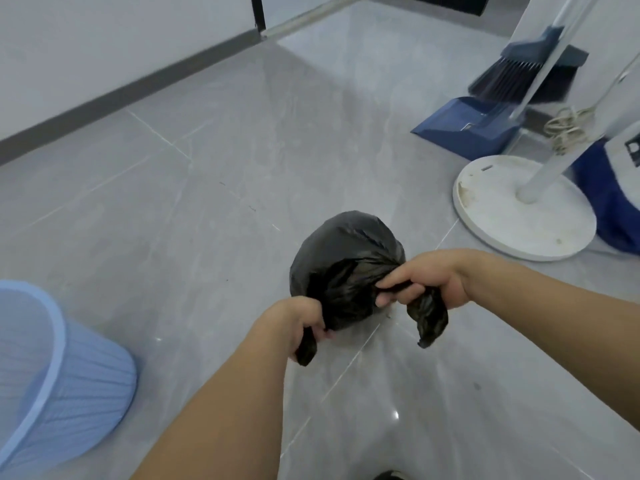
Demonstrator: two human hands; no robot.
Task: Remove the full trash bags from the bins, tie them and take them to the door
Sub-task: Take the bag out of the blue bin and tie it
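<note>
A small, full black trash bag (341, 251) hangs above the grey tiled floor in the middle of the view. My left hand (299, 322) grips one gathered end of the bag's mouth at its lower left. My right hand (420, 282) grips the other twisted end at the bag's right, and a loose tail of plastic hangs below the fist. The two ends are pulled apart across the top of the bag. A light blue ribbed bin (52, 372) stands at the lower left, apart from the bag; its inside is mostly out of view.
A white round fan base (519, 223) with its pole stands at the right. Behind it are a blue dustpan (464, 128) and a dark-bristled broom (519, 76). A blue and white object (613, 202) sits at the right edge. A wall with dark skirting (114, 95) runs along the left.
</note>
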